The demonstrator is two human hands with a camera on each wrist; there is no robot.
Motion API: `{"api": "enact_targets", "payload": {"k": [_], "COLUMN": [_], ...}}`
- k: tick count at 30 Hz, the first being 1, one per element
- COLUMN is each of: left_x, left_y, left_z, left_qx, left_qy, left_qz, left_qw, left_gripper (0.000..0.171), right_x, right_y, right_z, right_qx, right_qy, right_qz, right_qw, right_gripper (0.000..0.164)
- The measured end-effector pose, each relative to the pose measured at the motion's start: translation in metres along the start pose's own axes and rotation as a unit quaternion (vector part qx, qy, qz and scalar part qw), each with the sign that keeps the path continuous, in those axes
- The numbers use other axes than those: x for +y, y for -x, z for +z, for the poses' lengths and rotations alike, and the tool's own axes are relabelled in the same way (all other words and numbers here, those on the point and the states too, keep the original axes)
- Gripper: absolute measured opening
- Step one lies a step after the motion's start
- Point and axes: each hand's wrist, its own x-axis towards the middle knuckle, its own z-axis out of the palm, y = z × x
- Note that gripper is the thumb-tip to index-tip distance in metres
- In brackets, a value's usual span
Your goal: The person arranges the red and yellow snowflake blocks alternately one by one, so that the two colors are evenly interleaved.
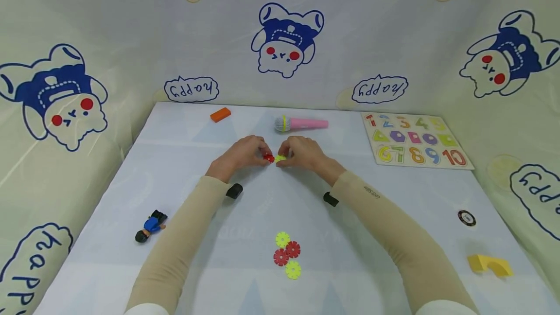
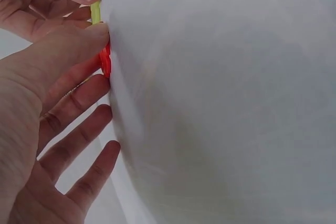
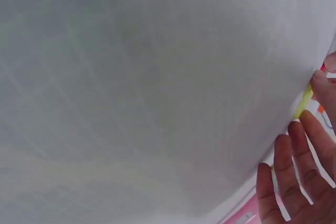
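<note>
Pinching a red notched disc [image 1: 268, 158] in our left hand [image 1: 242, 155] and a yellow notched disc [image 1: 280, 158] in our right hand [image 1: 308, 153], we hold their rims edge to edge on the near side of the pink microphone [image 1: 308, 124], close to its grey head. Each hand is clamped between thumb and finger on its own disc; the wrist views show the other fingers spread out, gripping nothing.

We judge this pair to be midway through being joined: the rims look lined up, yet our fingertips cover the meeting place, so we cannot tell whether the notches are locked.

Well apart from the microphone, on our side of it, we see four more discs in a bunch: an upper yellow disc [image 1: 282, 239], one red disc [image 1: 293, 249], a second red disc [image 1: 281, 257] and a lower yellow disc [image 1: 293, 270]. We cannot tell whether any of these are linked; if they belong to the same work, most of it seems left.

Neither the orange block [image 1: 220, 114] left of the microphone nor the number board [image 1: 375, 150] right of it is in our hands, and neither seems needed.
</note>
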Motion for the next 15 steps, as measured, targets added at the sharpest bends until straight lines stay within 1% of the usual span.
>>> {"api": "enact_targets", "payload": {"k": [6,11,15], "left_x": [-0.0017,0.0006,0.0037], "left_y": [0.0018,0.0023,0.0026], "left_z": [-0.0001,-0.0009,-0.0028], "left_qx": [0.0,-0.007,-0.008], "left_qy": [0.009,0.018,0.017], "left_qz": [-0.005,-0.008,-0.015], "left_qw": [0.9999,0.9998,0.9997], "left_gripper": [0.025,0.027,0.028], "right_x": [-0.0003,0.0002,0.0013], "right_y": [-0.0017,-0.0018,0.0006], "right_z": [0.0023,0.0029,0.0028], "right_qx": [0.002,0.005,0.008], "right_qy": [-0.007,-0.005,-0.005], "right_qz": [-0.001,0.002,0.005], "right_qw": [1.0,1.0,1.0], "right_gripper": [0.032,0.033,0.039]}}
